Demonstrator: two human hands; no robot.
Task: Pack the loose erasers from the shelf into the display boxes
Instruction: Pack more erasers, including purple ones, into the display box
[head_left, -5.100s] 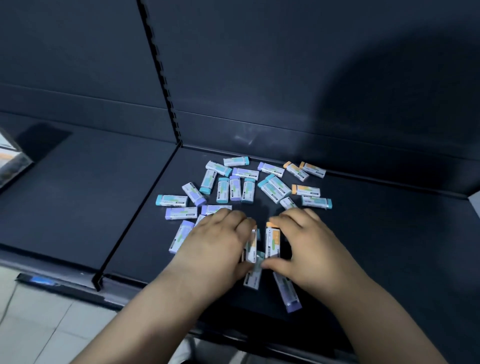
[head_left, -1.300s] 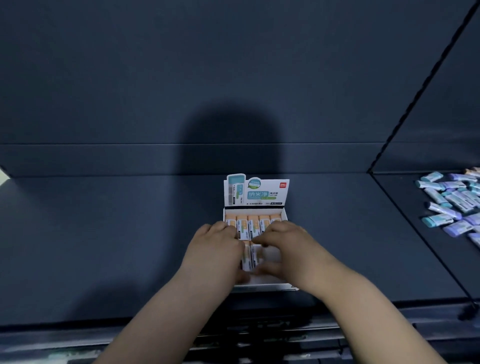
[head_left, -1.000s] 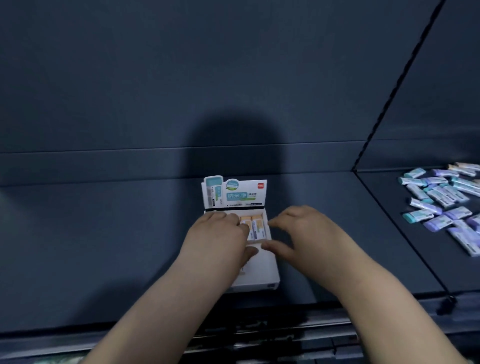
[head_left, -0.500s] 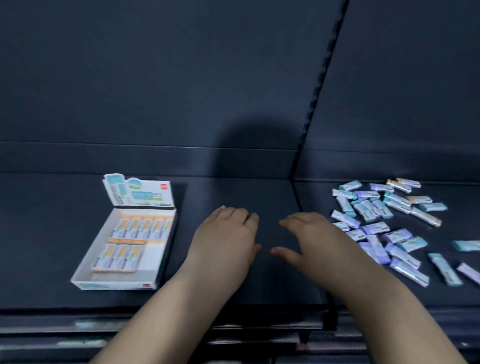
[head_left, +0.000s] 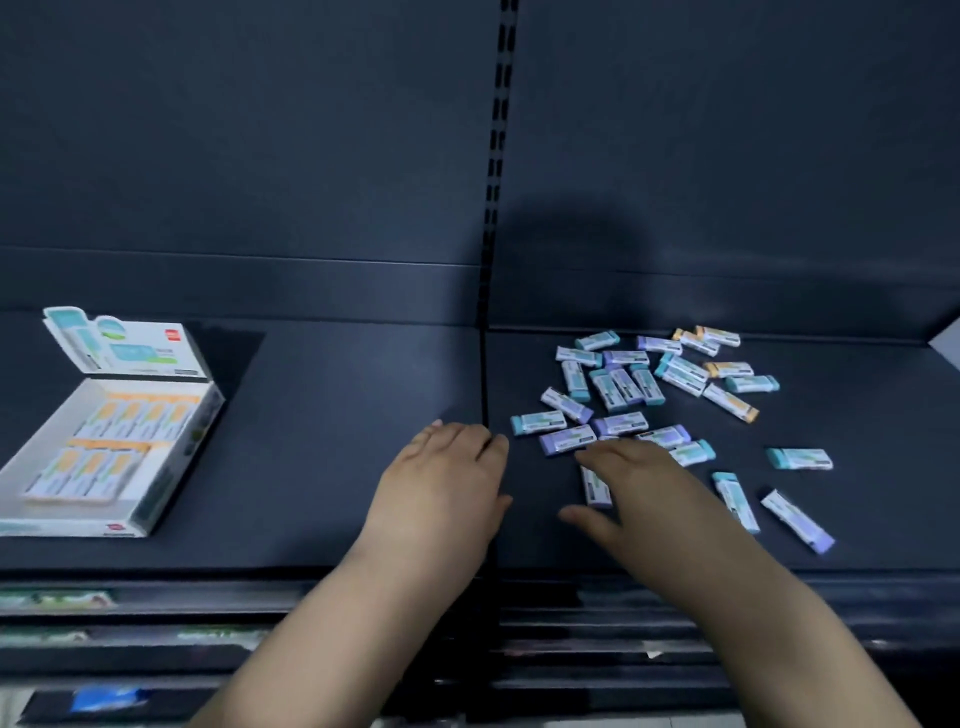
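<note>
Presently, both grips are seen palm down and unclenched, nothing held in either. Left grip: fingers relaxed and close together, tips at the seam between the two shelf panels, laid low over the bare shelf; contact cannot be judged. Right grip: fingers spread, thumb out to the side, positioned over the near edge of the loose erasers. A purple eraser is partly covered by the right fingers; whether it is touched cannot be told.

The loose erasers are noted on the right shelf panel as a scattered heap with teal, purple and orange ends, lying flat at mixed angles. Three strays are recorded apart from the heap, toward the right front.

A white box is observed well to the left on the other panel, its printed lid folded up at the back. Orange erasers are packed inside in two rows; the front row is shorter than the back row. Detail there is blurred.
</note>
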